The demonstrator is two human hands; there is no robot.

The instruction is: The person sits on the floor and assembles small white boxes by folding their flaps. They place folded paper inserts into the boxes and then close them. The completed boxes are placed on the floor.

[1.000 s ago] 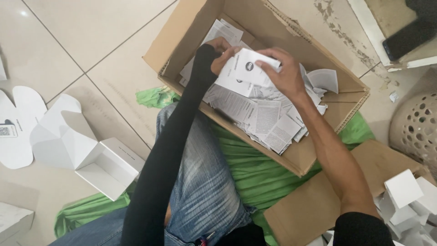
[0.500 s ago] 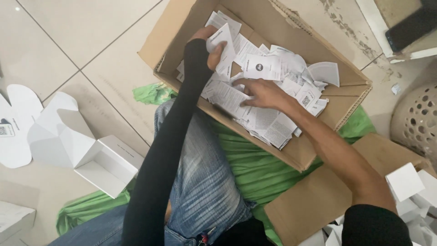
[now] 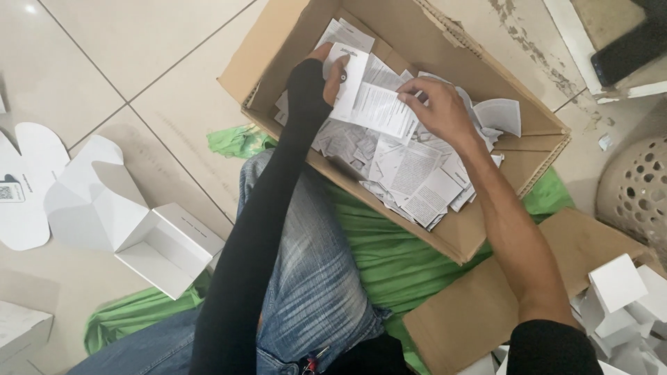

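Pale floor tiles [image 3: 104, 55] lay all around me where I sat, a green cloth [image 3: 389, 257] spread under my legs. Nearest me were my jeans-clad knee [image 3: 313, 278] and a flat piece of brown cardboard [image 3: 479, 305] at my right. Off to my left stood an open white carton [image 3: 163, 246] with its lid up, with flat white cut-outs [image 3: 28, 184] lying beyond it; small folded white boxes [image 3: 622, 292] were heaped at my right.

Farther out sat the big cardboard box [image 3: 472, 236], its floor covered with loose printed leaflets [image 3: 417, 180]. My left hand [image 3: 326, 73], in a black sleeve that covered the palm, was pinching the top edge of one folded leaflet [image 3: 354, 83] and held it raised above the pile. My right hand [image 3: 445, 111] was closed on the neighbouring sheet [image 3: 385, 107], thumb and fingers gripping its right edge, so both hands had paper between them and neither was free. Both sheets hung just over the heap inside the box, toward its far wall.

To do this well, I judged, I should pinch only one leaflet per hand, keep the fold crisp, and lift clear of the pile so nothing else dragged along.

Beyond the box, a perforated white basket [image 3: 636, 194] stood at the far right.
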